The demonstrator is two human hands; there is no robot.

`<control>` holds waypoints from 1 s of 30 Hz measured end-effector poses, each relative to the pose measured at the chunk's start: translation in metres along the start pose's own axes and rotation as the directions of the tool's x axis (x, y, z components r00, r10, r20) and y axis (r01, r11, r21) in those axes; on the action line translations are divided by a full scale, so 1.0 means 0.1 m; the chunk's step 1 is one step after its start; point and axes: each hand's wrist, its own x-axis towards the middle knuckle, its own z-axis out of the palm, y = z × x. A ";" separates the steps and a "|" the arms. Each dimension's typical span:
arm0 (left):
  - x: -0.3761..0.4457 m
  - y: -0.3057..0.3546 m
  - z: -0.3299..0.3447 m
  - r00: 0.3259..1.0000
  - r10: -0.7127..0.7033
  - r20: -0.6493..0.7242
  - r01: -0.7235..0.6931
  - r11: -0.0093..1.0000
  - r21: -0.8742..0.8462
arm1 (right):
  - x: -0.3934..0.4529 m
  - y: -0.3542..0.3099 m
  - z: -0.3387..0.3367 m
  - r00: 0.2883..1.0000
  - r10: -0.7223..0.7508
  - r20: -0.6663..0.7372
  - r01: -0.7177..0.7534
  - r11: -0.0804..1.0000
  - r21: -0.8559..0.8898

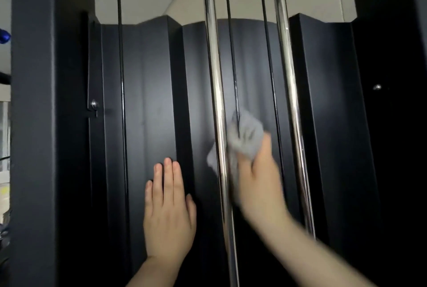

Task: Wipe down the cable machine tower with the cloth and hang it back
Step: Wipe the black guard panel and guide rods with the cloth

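The black cable machine tower (152, 92) fills the view, its ribbed shroud panel straight ahead. My right hand (261, 178), blurred by motion, reaches between the two chrome guide rods and holds a crumpled grey cloth (245, 136) against the panel and a thin black cable (233, 60). Part of the cloth shows left of the left chrome rod (215, 78). My left hand (168, 208) lies flat on the panel, fingers straight and together, to the left of that rod.
A second chrome rod (286, 74) runs down on the right, with more black cables (121, 55) on both sides. Thick black frame posts (34, 124) stand at the left and right. A bolt (94, 103) sits on a bracket at the left. Pale wall shows above.
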 end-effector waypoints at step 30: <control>-0.02 0.00 0.07 0.998 -0.008 -0.064 0.010 0.999 0.034 | 0.63 -0.64 0.25 0.946 -0.321 0.042 0.273 0.723 -0.635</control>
